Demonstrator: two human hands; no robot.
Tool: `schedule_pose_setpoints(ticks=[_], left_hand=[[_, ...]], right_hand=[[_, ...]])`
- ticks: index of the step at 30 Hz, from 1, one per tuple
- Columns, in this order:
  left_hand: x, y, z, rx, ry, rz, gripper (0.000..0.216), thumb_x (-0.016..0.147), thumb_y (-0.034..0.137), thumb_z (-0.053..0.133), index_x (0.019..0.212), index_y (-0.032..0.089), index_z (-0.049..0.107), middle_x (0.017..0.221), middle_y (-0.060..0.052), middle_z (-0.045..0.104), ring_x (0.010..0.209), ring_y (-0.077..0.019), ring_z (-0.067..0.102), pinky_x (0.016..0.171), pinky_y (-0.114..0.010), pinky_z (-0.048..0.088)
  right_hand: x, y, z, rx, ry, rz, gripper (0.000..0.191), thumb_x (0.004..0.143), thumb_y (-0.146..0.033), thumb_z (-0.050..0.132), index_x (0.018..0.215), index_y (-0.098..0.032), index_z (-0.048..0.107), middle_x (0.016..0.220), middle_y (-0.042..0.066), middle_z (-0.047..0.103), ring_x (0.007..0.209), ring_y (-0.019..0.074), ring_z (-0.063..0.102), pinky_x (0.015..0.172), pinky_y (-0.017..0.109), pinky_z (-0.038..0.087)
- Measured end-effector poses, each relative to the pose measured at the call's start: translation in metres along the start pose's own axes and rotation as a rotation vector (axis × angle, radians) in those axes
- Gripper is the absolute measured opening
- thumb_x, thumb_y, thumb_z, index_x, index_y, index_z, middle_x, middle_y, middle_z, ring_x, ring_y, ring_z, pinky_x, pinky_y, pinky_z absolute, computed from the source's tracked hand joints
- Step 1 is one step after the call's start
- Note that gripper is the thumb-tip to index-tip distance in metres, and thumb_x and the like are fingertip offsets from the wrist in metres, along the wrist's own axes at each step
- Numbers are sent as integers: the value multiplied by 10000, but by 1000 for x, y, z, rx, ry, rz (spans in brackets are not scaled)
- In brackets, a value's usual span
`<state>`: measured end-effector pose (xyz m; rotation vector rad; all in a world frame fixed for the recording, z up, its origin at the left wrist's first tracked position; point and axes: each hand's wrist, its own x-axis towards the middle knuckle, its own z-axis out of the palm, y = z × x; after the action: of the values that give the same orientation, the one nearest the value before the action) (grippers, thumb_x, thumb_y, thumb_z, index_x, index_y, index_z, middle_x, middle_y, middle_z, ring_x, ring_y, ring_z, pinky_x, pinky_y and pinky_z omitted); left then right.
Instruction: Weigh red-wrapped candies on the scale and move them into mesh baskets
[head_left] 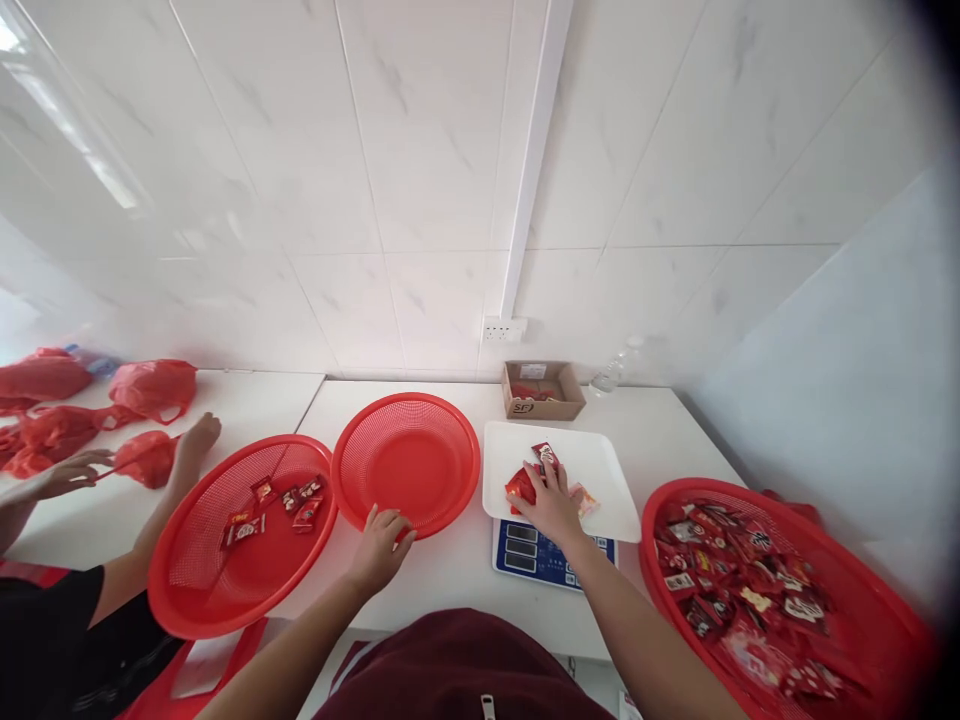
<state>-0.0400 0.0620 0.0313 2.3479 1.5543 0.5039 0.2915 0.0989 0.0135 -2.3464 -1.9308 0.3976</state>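
My left hand (384,548) is at the near rim of a round red plastic basket (409,475), its fingers curled over the edge. No items show inside that basket. Over a white scale tray (611,490), my right hand (555,508) reaches down with its fingers spread across small wrapped snack packets. A bright red packet (520,487) lies by its thumb. Just past the fingertips is a dark red packet (545,453), and a pale pink one (585,498) sits to the right. Beneath the tray is a blue digital scale (525,552), partly covered by my forearm.
At right, a large red basket (679,640) holds many snack packets. Another red basket (191,620) at left has several. A co-worker's hands (199,437) are near tied red bags (154,388). A small cardboard box (544,408) and a clear bottle (609,375) stand by the wall.
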Motion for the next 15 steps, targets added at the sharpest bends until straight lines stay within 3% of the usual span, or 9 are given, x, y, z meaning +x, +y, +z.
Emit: schedule_pose_setpoints(ticks=[3, 9, 15], left_hand=[[-12, 3, -3, 2, 1, 1, 175, 882, 287, 483, 772, 218, 601, 816, -22, 636, 849, -198, 601, 1023, -542, 331], [-28, 4, 1, 2, -5, -22, 185, 886, 290, 479, 756, 218, 589, 817, -28, 652, 1021, -250, 586, 1044, -568, 291], [-31, 3, 9, -7, -32, -63, 252, 888, 279, 469, 667, 211, 567, 772, -21, 669, 1079, -259, 576, 1053, -580, 272]], right_hand=[[6, 4, 7, -22, 40, -43, 656, 829, -633, 355, 1400, -312, 380, 1544, 80, 205, 1396, 363, 133, 1018, 663, 174], [12, 18, 13, 5, 261, -224, 454, 876, -487, 399, 1191, -230, 600, 1294, 105, 525, 1190, 291, 436, 991, 446, 336], [24, 22, 13, 102, 345, -301, 341, 867, -464, 430, 985, -236, 655, 1053, 80, 601, 921, 234, 522, 825, 382, 396]])
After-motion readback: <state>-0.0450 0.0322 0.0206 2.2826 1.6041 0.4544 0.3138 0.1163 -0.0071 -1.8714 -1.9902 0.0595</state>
